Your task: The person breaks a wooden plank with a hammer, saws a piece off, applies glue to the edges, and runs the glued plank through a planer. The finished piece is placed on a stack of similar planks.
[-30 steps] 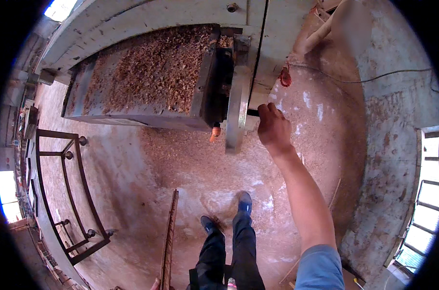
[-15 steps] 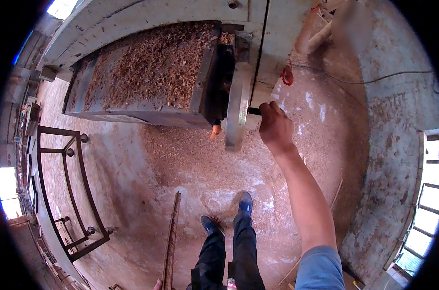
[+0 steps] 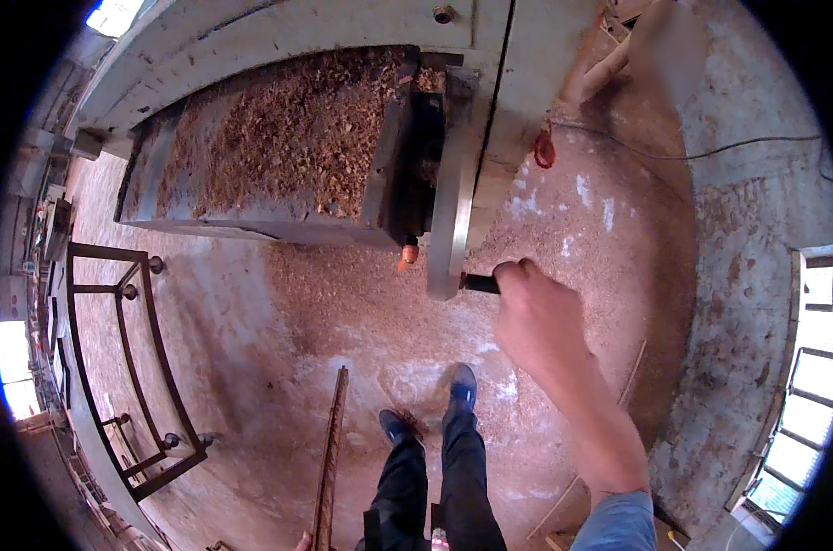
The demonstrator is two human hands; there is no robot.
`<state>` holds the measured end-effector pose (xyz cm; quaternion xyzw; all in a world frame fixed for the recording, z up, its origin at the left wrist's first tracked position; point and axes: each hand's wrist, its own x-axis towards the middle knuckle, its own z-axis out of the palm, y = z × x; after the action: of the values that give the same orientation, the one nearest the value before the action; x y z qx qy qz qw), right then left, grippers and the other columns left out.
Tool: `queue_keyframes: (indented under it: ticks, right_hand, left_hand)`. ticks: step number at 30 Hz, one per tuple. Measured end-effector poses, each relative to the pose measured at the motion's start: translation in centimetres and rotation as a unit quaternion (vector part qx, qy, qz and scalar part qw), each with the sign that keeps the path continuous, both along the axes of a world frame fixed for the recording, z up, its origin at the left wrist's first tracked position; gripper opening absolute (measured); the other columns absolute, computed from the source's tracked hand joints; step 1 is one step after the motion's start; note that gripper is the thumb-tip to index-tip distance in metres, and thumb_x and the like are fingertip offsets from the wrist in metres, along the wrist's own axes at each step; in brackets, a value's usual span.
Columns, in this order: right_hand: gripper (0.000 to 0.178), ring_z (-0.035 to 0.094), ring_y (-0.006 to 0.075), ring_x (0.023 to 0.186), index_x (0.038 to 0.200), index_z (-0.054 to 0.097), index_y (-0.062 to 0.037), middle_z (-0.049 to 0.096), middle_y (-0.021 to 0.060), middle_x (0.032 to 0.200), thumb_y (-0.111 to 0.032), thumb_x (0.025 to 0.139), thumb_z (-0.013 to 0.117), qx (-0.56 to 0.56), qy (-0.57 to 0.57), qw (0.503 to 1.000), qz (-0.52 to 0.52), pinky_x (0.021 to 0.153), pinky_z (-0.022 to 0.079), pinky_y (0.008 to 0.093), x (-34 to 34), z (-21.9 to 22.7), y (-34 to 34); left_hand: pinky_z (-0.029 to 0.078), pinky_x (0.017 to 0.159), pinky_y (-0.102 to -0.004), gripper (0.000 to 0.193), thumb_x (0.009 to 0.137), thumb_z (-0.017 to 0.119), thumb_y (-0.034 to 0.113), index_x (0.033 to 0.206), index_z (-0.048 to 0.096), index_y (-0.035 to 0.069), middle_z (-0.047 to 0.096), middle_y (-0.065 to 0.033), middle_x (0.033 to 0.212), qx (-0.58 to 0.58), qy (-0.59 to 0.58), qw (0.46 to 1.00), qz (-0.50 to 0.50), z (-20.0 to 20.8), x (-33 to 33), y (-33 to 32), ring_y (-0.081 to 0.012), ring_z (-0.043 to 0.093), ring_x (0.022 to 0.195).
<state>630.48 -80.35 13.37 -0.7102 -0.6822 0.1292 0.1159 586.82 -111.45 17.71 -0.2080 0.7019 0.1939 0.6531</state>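
My right hand (image 3: 543, 317) is closed around the black crank handle (image 3: 480, 283) of a metal handwheel (image 3: 450, 220). The wheel appears nearly edge-on, on the side of a large pale machine (image 3: 297, 26). At the lower edge only a bit of my left hand (image 3: 304, 542) shows, against a long narrow brown wooden strip (image 3: 330, 459). That strip rises from the lower edge, left of my legs, and my left hand appears to grip it; most of the fingers are cut off.
Brown wood shavings (image 3: 297, 138) cover the machine's metal bed (image 3: 251, 223). An orange knob (image 3: 409, 254) sits beneath the bed's end. A wheeled metal frame (image 3: 164, 354) stands left. A cable (image 3: 655, 151) runs to the right wall (image 3: 747, 303). Thin sticks (image 3: 632, 372) lie on the floor right.
My right hand has come down and nearer, carrying the crank handle from the wheel's middle to its lower part. The wooden strip has shifted slightly right with my left hand.
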Motion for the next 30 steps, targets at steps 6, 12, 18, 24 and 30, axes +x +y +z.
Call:
queue_keyframes:
  ticks: [6,12,18,24,30]
  right_hand:
    - [0.007,0.063,0.0336,0.079,0.087,0.051,-0.0056,0.057,0.0125,0.086,-0.005,0.081,0.049,0.177,-0.060,0.982,-0.040,0.062,0.052,0.0443,2.7,2.2,5.7]
    - [0.007,0.062,0.0330,0.084,0.089,0.050,-0.0052,0.055,0.0112,0.088,-0.005,0.082,0.050,0.179,-0.054,0.981,-0.055,0.065,0.052,0.0448,3.8,1.5,7.3]
    - [0.041,0.050,0.0342,0.113,0.117,0.053,-0.0071,0.051,0.0148,0.120,-0.005,0.078,0.061,0.196,0.055,0.977,-0.058,0.090,0.046,0.0435,3.1,3.2,4.6]
    - [0.034,0.052,0.0353,0.104,0.112,0.057,-0.0001,0.057,0.0177,0.106,-0.004,0.079,0.061,0.128,0.184,0.965,-0.133,0.088,0.043,0.0425,1.2,3.2,-4.9]
    - [0.015,0.060,0.0328,0.087,0.095,0.062,0.0003,0.062,0.0144,0.089,-0.004,0.080,0.061,0.141,0.273,0.947,0.098,0.077,0.047,0.0400,-12.0,10.0,-0.6]
  left_hand:
    - [0.050,0.056,-0.0210,0.040,0.083,0.066,0.048,0.094,0.063,0.010,0.063,-0.0054,0.084,0.004,-0.016,1.000,0.002,-0.7,-0.8,0.9,-0.0144,0.062,0.074]
    - [0.050,0.055,-0.0208,0.038,0.083,0.066,0.048,0.092,0.063,0.011,0.062,-0.0060,0.082,0.005,-0.042,0.999,0.032,-1.3,-1.5,1.1,-0.0145,0.061,0.072]
    - [0.050,0.056,-0.0284,0.037,0.088,0.059,0.047,0.094,0.063,0.010,0.062,-0.0065,0.077,0.022,0.017,0.999,0.018,-0.7,-1.1,1.6,-0.0188,0.058,0.066]
    - [0.046,0.049,-0.0320,0.045,0.090,0.047,0.053,0.096,0.060,0.010,0.057,-0.0087,0.067,0.082,-0.056,0.992,0.075,0.1,-4.9,0.2,-0.0232,0.056,0.059]
    - [0.045,0.048,-0.0336,0.047,0.093,0.040,0.055,0.098,0.057,0.011,0.056,-0.0125,0.069,0.181,-0.085,0.958,0.208,-1.2,-9.7,1.3,-0.0230,0.052,0.055]
